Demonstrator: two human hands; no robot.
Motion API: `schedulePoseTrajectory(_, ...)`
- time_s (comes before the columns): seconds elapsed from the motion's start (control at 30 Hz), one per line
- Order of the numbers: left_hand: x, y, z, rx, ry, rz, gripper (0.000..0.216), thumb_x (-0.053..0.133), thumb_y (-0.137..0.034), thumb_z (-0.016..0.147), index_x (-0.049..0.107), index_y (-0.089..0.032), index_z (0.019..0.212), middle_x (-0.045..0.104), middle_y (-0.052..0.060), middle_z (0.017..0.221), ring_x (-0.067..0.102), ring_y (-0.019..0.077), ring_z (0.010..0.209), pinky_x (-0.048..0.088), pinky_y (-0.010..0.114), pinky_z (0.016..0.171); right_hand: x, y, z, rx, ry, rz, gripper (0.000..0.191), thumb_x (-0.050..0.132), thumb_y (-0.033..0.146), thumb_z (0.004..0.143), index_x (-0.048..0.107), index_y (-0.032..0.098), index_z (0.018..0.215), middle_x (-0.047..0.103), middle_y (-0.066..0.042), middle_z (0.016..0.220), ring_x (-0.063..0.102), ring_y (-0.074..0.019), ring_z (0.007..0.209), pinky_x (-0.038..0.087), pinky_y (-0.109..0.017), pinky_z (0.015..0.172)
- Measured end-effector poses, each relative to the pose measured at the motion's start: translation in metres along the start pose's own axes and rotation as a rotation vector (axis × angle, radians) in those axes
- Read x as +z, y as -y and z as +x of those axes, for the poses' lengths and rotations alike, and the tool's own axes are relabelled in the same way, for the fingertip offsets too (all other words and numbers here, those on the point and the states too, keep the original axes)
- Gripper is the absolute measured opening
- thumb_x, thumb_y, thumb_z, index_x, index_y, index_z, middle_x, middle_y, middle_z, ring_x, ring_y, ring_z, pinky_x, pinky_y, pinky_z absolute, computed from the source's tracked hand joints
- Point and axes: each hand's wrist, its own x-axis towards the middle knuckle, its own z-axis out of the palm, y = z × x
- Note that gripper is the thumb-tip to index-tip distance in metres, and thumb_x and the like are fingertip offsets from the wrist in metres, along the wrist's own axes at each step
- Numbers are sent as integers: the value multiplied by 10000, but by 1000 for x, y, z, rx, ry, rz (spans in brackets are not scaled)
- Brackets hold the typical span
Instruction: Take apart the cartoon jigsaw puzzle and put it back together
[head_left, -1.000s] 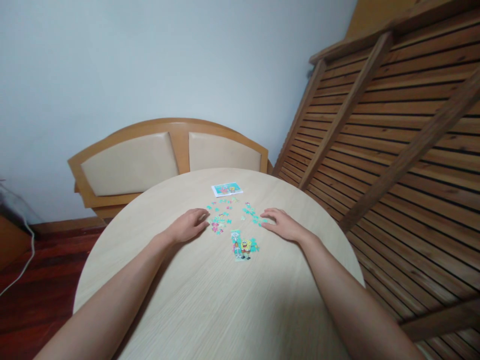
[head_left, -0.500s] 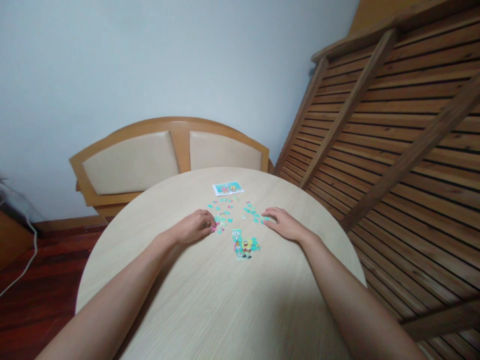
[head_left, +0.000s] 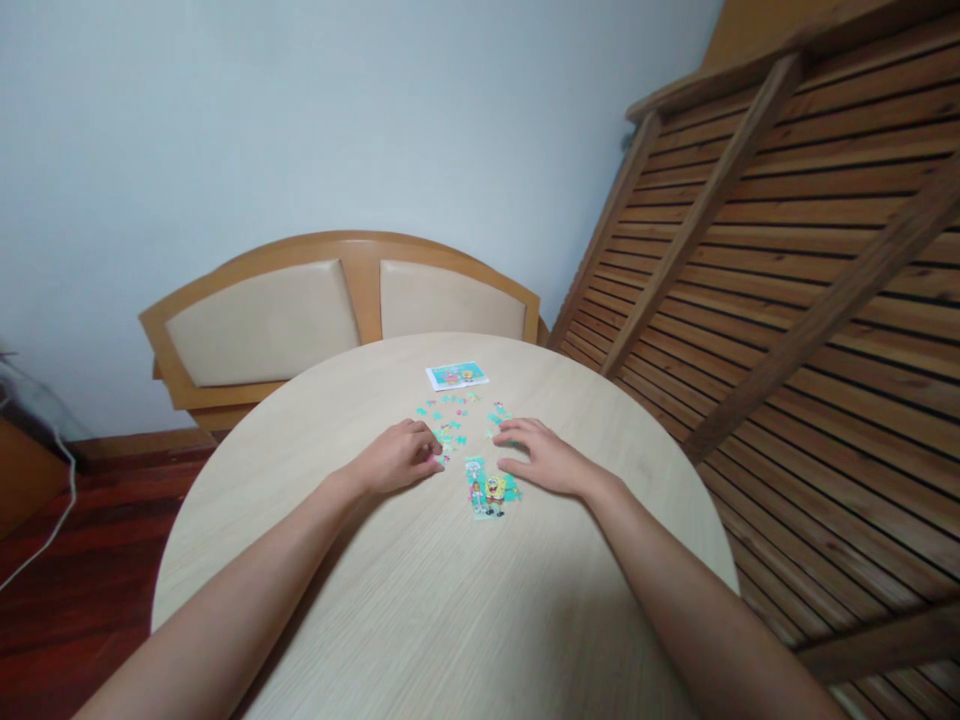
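Sorting stage: left hand point(head_left: 397, 458) curled, grasp indiscernible, left of the joined patch point(head_left: 487, 492); right hand point(head_left: 541, 462) flat, released, right of it — loose pieces point(head_left: 450, 422) beyond it need fingertip pinching.

Loose pieces point(head_left: 450, 415) behind the assembled section point(head_left: 487, 490) on the table point(head_left: 450, 620), picture card point(head_left: 457, 375) farther back.

Nothing legible here: the joined puzzle section point(head_left: 487, 489) and the small picture card point(head_left: 457, 375) on the tabletop point(head_left: 450, 600) show cartoon figures only, no readable words.
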Motion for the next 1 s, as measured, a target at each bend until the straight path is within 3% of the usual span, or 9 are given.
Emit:
schedulePoseTrajectory(0.17,9,-6,4,22,-20,-34,182,563,-301,926,705,-196,969,671,87,978,599,231,964,471,366,907,7,17,4,-71,83,4,385,685,470,862,696,257,1182,595,-111,1333,520,-272,1275,388,-445,1105)
schedulePoseTrajectory(0.37,7,-13,4,110,41,-126,266,476,-169,923,728,-212,1000,697,71,1021,606,208,1007,454,367,971,9,18,4,-71,106,33,371,679,464,871,702,270,1186,598,-105,1334,521,-268,1274,388,-439,1107)
schedulePoseTrajectory(0.63,6,-11,2,31,22,-54,201,607,-336,896,704,-194,999,690,63,908,602,230,918,467,368,881,10,17,4,-73,115,43,377,671,463,879,697,254,1192,595,-114,1320,521,-265,1265,390,-432,1102)
schedulePoseTrajectory(0.8,7,-14,3,57,58,-100,175,603,-289,895,697,-194,1008,690,65,965,581,234,984,442,371,935,10,18,5,-68,122,55,396,664,479,880,699,231,1187,589,-124,1318,522,-268,1255,385,-434,1101)
schedulePoseTrajectory(1.0,4,-24,4,-52,64,-63,240,677,-307,840,687,-183,1045,674,67,911,575,249,957,454,362,891,10,18,5,-64,118,62,400,668,478,878,696,230,1191,588,-125,1323,522,-269,1255,381,-438,1102)
